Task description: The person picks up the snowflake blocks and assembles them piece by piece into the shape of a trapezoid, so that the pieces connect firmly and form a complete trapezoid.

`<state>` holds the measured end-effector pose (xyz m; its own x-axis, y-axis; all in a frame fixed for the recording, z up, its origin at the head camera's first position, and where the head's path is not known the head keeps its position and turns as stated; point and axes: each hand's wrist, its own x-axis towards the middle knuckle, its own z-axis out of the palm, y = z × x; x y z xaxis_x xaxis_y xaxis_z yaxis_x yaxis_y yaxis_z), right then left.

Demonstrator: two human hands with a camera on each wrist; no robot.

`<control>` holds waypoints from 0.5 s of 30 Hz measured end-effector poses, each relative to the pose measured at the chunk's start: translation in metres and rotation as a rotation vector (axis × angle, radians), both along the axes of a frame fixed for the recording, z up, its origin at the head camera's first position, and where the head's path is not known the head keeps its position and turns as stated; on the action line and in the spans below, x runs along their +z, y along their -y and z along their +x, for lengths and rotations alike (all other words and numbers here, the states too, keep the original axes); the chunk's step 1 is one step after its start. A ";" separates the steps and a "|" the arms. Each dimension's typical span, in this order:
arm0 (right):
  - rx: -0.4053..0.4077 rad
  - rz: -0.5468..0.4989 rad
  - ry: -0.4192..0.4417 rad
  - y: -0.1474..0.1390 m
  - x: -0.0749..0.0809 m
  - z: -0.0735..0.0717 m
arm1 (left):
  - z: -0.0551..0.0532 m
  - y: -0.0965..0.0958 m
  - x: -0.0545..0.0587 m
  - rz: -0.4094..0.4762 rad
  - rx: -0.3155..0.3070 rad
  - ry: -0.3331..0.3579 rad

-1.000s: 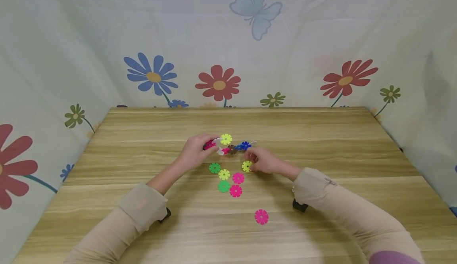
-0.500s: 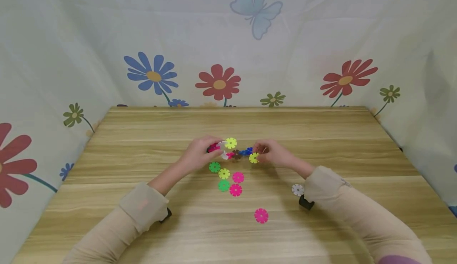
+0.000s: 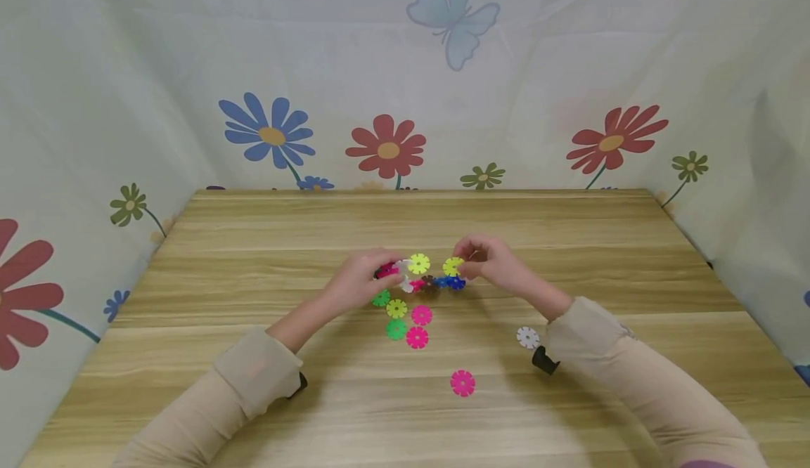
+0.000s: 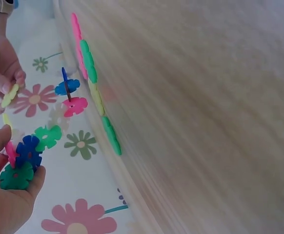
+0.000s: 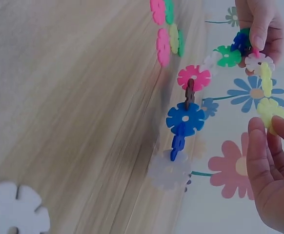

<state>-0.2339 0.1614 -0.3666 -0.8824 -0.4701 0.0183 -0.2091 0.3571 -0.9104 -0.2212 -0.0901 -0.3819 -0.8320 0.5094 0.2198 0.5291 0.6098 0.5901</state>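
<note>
Left hand (image 3: pixel 362 280): disc chain (image 5: pixel 194 115) (multicoloured); right hand (image 3: pixel 498 267): yellow disc (image 5: pixel 267 109)

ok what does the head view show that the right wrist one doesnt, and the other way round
Only the head view: the printed butterfly and both beige sleeves. Only the right wrist view: the frosted disc ending the notched-disc chain. Both: the left hand holding that chain, the right hand pinching a yellow disc, and a loose white disc.
</note>
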 end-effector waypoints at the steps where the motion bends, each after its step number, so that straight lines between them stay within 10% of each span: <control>1: -0.003 -0.006 -0.002 0.001 0.001 0.001 | 0.001 -0.001 0.000 -0.001 -0.005 -0.003; 15: -0.060 -0.046 -0.060 0.009 0.003 0.009 | 0.007 -0.006 0.006 -0.020 -0.048 -0.030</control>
